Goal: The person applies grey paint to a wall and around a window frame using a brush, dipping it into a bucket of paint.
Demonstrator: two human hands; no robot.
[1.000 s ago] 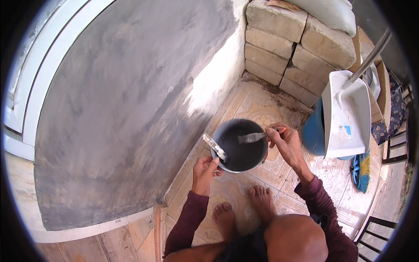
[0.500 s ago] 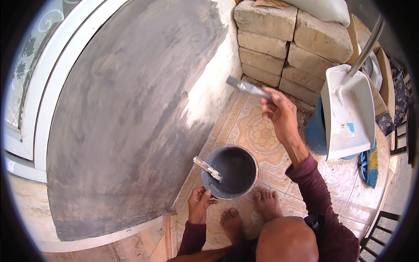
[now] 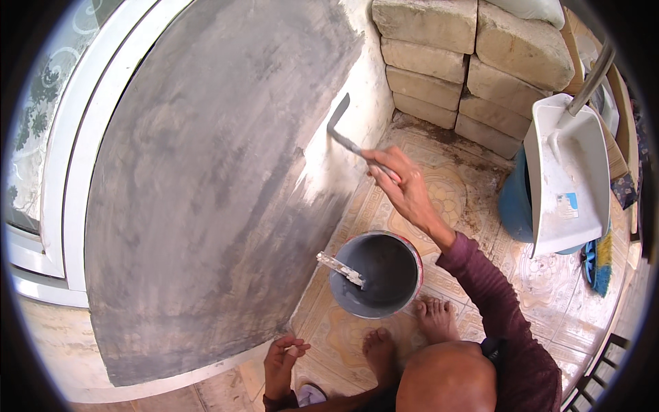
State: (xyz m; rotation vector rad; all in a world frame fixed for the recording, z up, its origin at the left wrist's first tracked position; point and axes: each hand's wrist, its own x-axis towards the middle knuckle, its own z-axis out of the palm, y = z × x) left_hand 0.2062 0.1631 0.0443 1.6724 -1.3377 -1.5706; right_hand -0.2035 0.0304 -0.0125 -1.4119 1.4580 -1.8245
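My right hand [image 3: 401, 182] is raised and grips the handle of a flat-bladed trowel [image 3: 341, 127], whose blade lies against the wall [image 3: 206, 178] where grey plaster meets bare white. My left hand [image 3: 283, 357] hangs low by my knee with fingers loosely curled and nothing in it. A grey bucket [image 3: 376, 275] of dark grey mix stands on the tiled floor in front of my bare feet [image 3: 405, 333]. A second scraper [image 3: 340, 269] rests on the bucket's left rim.
Stacked stone blocks [image 3: 473, 62] fill the corner at top right. A white dustpan [image 3: 566, 178] leans over a blue container [image 3: 515, 202] to the right. A white window frame [image 3: 62, 178] borders the plastered wall on the left. Patterned floor tiles [image 3: 446, 199] surround the bucket.
My right hand lifted the trowel out of the bucket and carried it up and left to the wall. My left hand let go of the bucket rim and dropped lower.
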